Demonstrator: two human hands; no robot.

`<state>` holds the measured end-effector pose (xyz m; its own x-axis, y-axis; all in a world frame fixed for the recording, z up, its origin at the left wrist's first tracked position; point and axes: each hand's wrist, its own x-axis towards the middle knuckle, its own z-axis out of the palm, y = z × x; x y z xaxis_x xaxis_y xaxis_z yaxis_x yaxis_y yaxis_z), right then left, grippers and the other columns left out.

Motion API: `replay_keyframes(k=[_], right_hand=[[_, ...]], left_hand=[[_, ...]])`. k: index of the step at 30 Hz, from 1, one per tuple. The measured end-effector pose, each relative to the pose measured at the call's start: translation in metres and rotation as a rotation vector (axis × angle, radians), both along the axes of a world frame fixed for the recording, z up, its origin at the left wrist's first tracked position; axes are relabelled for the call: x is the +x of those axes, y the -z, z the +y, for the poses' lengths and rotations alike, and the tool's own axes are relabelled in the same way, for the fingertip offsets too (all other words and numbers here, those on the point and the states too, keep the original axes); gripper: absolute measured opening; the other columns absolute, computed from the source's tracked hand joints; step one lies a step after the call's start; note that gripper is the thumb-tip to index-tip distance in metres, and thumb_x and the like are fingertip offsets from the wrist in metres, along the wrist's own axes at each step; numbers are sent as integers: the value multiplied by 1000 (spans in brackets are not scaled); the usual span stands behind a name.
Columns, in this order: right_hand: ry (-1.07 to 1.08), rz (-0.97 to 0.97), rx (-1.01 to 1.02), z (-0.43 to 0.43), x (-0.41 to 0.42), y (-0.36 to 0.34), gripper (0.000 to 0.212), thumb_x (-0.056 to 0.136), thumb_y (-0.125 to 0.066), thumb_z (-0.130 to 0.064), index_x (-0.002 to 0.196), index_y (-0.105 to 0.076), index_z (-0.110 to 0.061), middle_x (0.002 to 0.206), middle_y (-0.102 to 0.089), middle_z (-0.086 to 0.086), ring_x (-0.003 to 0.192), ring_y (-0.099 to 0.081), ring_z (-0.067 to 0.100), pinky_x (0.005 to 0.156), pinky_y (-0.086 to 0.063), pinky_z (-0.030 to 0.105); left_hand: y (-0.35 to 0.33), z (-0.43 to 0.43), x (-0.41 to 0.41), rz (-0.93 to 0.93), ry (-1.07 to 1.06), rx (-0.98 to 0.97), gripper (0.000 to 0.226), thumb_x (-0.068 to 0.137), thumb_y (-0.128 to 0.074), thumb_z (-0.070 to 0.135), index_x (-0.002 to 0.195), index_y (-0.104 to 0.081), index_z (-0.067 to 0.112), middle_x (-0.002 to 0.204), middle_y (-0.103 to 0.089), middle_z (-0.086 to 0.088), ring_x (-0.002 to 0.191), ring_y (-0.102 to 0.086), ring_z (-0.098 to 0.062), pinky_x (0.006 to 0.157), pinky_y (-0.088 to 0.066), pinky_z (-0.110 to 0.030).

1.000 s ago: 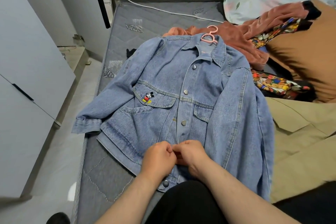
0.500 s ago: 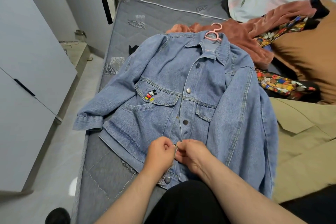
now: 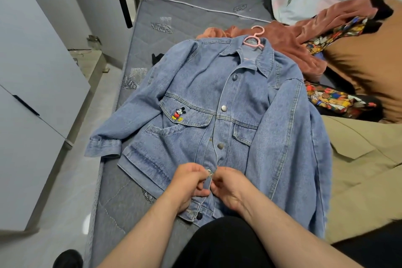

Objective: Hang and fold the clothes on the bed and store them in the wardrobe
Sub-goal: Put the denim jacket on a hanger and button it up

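Denim jacket (image 3: 195, 85) on bed (image 3: 185, 15), left hand (image 3: 189, 180) and right hand (image 3: 230, 185) pinching its front

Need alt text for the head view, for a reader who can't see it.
Left hand and right hand pinch a denim jacket at a metal button near its hem. It lies on a mattress, pink hanger in its collar.

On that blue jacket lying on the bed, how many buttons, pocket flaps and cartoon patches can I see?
On the denim jacket:
Snap buttons: 5
Pocket flaps: 2
Cartoon patch: 1
Total: 8
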<state>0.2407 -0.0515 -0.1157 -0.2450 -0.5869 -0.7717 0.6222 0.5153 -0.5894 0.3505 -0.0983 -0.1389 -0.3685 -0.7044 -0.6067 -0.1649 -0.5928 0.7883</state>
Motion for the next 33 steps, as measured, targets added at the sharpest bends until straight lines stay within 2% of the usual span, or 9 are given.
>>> replay_keyframes(k=[5, 9, 11, 15, 21, 26, 28, 30, 33], right_hand=[[13, -66, -18, 1, -3, 2, 27, 81, -41, 19, 79, -54, -4, 68, -56, 10, 56, -52, 16, 45, -47, 20], [-4, -93, -54, 5, -6, 4, 30, 83, -40, 19, 74, -54, -6, 62, -57, 8, 53, -52, 14, 41, -45, 17], [-43, -63, -70, 7, -5, 5, 31, 83, -41, 19, 74, -53, -8, 54, -56, 4, 46, -47, 11, 37, -37, 16], [-151, 183, -124, 10, -2, 11, 31, 80, -46, 17, 72, -52, -12, 50, -48, 0, 40, -37, 10, 37, -27, 20], [-276, 452, -155, 11, -1, 18, 31, 81, -53, 16, 74, -48, -14, 59, -40, 2, 48, -31, 10, 46, -24, 27], [-420, 932, -192, 3, 0, 16, 34, 77, -53, 8, 65, -45, -22, 60, -44, -7, 56, -35, 6, 53, -32, 17], [-475, 1076, -162, 2, -1, 16, 31, 79, -53, 1, 65, -44, -25, 62, -51, -5, 58, -42, 9, 60, -39, 22], [-504, 1120, -118, 1, -3, 15, 27, 79, -54, -4, 65, -45, -26, 66, -57, -3, 62, -48, 13, 63, -42, 25], [-465, 1097, -95, 4, -10, 14, 26, 80, -58, -8, 65, -52, -29, 62, -59, -9, 63, -54, 9, 57, -37, 12]], left_hand=[[1, 5, 1, -51, 47, -179, 16, 84, -61, -5, 79, -55, 9, 52, -49, -1, 34, -42, -6, 32, -34, -18], [0, 5, 4, -129, 140, -316, 18, 86, -63, -1, 77, -54, 12, 55, -44, 1, 37, -40, -7, 31, -35, -19], [0, 6, 6, -126, 145, -288, 17, 89, -61, 2, 76, -55, 13, 56, -45, 0, 37, -41, -6, 33, -38, -19], [-10, -8, 7, -70, 138, -7, 18, 96, -54, 11, 78, -57, 10, 54, -48, 1, 38, -39, -6, 34, -42, -20], [-18, -19, 7, -144, 267, 57, 16, 94, -56, 10, 78, -54, 10, 55, -45, 0, 37, -38, -5, 33, -40, -18], [-20, -30, 1, -166, 216, 230, 26, 96, -52, 10, 71, -50, 12, 49, -40, 3, 32, -33, -2, 28, -30, -12], [-21, -32, -2, -169, 192, 287, 27, 98, -51, 11, 70, -50, 12, 50, -40, 3, 30, -33, 0, 27, -30, -12], [-21, -30, -4, -202, 195, 257, 28, 97, -52, 12, 69, -50, 12, 50, -41, 3, 30, -33, -1, 29, -31, -13], [-16, -23, -3, -278, 252, 51, 23, 89, -59, 12, 68, -49, 13, 48, -44, 2, 35, -38, -9, 37, -38, -17]])
